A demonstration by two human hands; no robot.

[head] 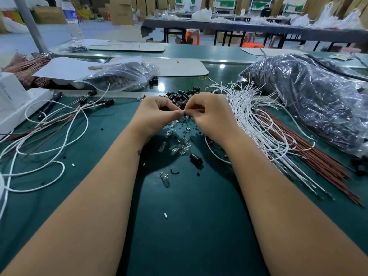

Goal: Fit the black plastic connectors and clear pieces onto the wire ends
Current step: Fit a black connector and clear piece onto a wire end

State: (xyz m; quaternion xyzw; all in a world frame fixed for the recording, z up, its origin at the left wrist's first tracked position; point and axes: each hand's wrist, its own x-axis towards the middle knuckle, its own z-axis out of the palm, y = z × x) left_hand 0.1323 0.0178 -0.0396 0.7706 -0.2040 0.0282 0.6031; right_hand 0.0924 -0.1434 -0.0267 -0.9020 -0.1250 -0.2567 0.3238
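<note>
My left hand [157, 114] and my right hand [211, 114] meet fingertip to fingertip over the green mat [189, 216]. The left hand's curled fingers pinch something small that they hide. The right hand pinches a thin wire end [196, 110], held against the left fingertips. Behind the hands lies a heap of black connectors [180, 97]. Clear pieces [180, 149] lie scattered below the hands; one clear piece [164, 179] and one black connector [196, 158] lie nearer to me. Bare white wires [256, 116] and brown wires [310, 154] fan out on the right.
Wires with black connectors on their ends [59, 124] sprawl on the left. A clear bag of black parts [121, 76] sits at the back, a large plastic bag [318, 96] on the right, a white box [14, 100] at the left edge. Small scraps dot the mat.
</note>
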